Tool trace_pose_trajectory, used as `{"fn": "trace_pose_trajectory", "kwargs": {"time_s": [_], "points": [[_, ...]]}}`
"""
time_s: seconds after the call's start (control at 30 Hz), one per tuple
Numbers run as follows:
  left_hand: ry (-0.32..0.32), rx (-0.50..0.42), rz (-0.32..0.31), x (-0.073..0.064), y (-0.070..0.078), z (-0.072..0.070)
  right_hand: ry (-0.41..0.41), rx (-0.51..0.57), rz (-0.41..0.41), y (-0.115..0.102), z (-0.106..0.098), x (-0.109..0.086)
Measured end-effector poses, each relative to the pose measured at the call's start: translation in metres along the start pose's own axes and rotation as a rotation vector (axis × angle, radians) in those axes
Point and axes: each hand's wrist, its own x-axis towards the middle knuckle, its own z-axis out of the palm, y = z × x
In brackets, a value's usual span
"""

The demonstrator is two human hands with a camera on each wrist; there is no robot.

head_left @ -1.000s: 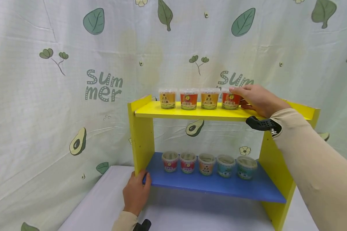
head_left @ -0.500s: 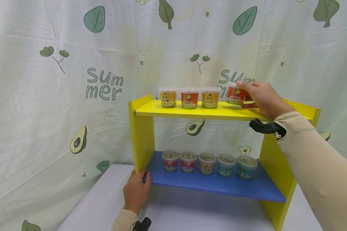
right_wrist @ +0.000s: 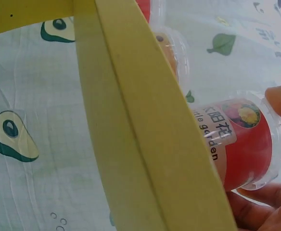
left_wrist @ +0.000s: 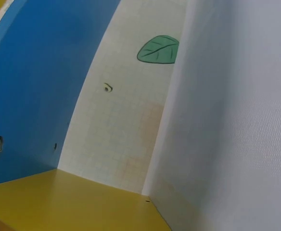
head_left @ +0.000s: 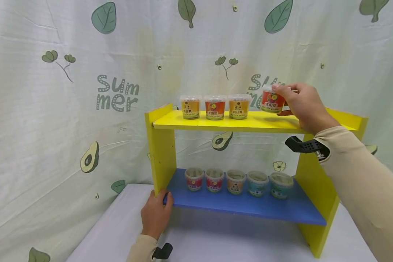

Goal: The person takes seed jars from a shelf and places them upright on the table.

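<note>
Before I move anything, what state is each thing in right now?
Red-labelled My Little Garden cup: raised off the yellow top shelf, slightly tilted
Right hand: holding that cup
Left orange-labelled cup: upright
Middle red-labelled cup: upright
Right orange-labelled cup: upright
Five lower-shelf cups: upright in a row; lids unclear
Left hand: gripping the shelf unit's left side
Shelf unit: standing upright

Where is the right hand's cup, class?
In the head view, the red-labelled cup is right of centre, held over the yellow shelf, right of the nearest orange-labelled cup.
</note>
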Motion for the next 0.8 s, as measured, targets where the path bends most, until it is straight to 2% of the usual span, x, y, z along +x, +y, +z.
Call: {"fn": "trace_pose_trajectory", "kwargs": {"time_s": [0.23, 0.33, 0.6, 0.8], "points": [[-0.004, 0.009, -0.003, 0.0, 0.0, 0.001, 0.049, -0.088, -0.06, -0.001, 0.001, -0.008], [-0.002, 0.009, -0.004, 0.001, 0.001, 0.001, 0.052, -0.093, -0.078, -0.001, 0.002, -0.01], [-0.015, 0.012, -0.029, 0.0, 0.002, -0.002, 0.022, 0.003, -0.11, -0.002, 0.004, -0.017], [-0.057, 0.012, -0.058, 0.0, 0.003, -0.001, 0.018, 0.019, -0.134, -0.004, 0.003, -0.024]]}}
